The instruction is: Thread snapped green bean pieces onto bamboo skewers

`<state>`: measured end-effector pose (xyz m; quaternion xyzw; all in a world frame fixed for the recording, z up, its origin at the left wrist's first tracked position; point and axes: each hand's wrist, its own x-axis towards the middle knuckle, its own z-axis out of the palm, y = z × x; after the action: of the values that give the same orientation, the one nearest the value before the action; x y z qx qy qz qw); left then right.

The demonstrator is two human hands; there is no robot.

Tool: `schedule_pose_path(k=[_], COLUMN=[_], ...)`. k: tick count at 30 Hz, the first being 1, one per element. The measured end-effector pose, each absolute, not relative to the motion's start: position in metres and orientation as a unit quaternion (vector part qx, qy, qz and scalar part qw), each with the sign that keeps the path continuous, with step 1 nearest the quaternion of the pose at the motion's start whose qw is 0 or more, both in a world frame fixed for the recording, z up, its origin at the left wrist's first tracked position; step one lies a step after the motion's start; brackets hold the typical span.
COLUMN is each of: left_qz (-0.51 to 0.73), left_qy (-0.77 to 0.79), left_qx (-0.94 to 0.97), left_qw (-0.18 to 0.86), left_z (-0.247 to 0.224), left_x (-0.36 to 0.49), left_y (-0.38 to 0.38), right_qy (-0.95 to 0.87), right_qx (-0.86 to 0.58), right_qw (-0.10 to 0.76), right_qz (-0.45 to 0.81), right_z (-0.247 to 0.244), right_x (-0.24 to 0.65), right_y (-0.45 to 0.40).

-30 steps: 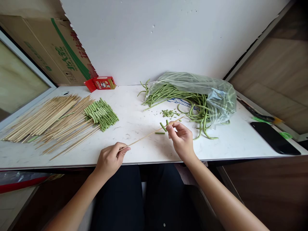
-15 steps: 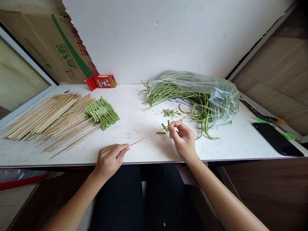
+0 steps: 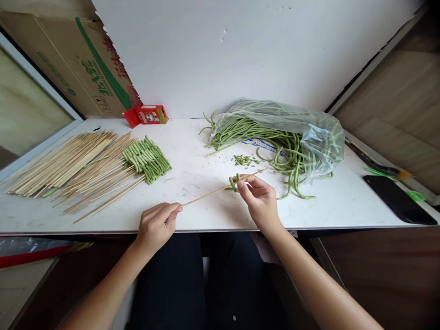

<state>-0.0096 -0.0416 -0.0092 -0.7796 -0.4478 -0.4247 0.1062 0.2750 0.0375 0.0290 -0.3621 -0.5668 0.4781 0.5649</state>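
Observation:
My left hand (image 3: 157,223) is closed on the blunt end of a thin bamboo skewer (image 3: 203,195), which slants up to the right. Two short green bean pieces (image 3: 233,184) sit crosswise on the skewer near its pointed end. The fingers of my right hand (image 3: 261,201) pinch the right-hand piece, and the tip sticks out beyond them. Another cut piece on the table is partly hidden behind these. To the left, finished bean skewers (image 3: 147,159) lie stacked with their sticks toward me.
Loose bamboo skewers (image 3: 65,160) are piled at the left. Long green beans (image 3: 254,130) spill from a clear plastic bag (image 3: 323,137), with small bean scraps (image 3: 245,160) before it. A red box (image 3: 151,115) stands at the back; a black phone (image 3: 398,199) lies at the right.
The bean pieces have shifted slightly left along the skewer, and the left one sits more upright. My right hand has moved a little left. My left hand keeps its grip.

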Motion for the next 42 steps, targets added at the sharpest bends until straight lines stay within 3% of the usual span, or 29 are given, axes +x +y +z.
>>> schedule_pose_path(k=[12, 19, 22, 26, 32, 42], left_qz=[-0.445, -0.435, -0.43, -0.432, -0.437, -0.438], left_qy=[-0.475, -0.537, -0.54, -0.543, -0.508, -0.511], left_qx=[-0.752, -0.717, -0.718, -0.714, -0.733, -0.73], left_qw=[0.104, 0.09, 0.089, 0.094, 0.114, 0.117], left_z=[-0.009, -0.007, -0.008, -0.01, -0.013, -0.015], left_x=[-0.006, -0.004, -0.004, -0.006, -0.007, -0.007], left_y=[-0.042, -0.041, -0.041, -0.041, -0.041, -0.041], right_qy=[-0.591, -0.804, -0.82, -0.775, -0.548, -0.448], right_qx=[-0.408, -0.462, -0.465, -0.49, -0.484, -0.44], right_qw=[0.516, 0.333, 0.305, 0.326, 0.479, 0.525], right_qz=[0.467, 0.17, 0.134, 0.228, 0.485, 0.575], right_z=[0.029, 0.018, 0.016, 0.017, 0.011, 0.014], right_x=[0.283, 0.303, 0.303, 0.311, 0.332, 0.333], right_y=[0.044, 0.061, 0.06, 0.068, 0.089, 0.089])
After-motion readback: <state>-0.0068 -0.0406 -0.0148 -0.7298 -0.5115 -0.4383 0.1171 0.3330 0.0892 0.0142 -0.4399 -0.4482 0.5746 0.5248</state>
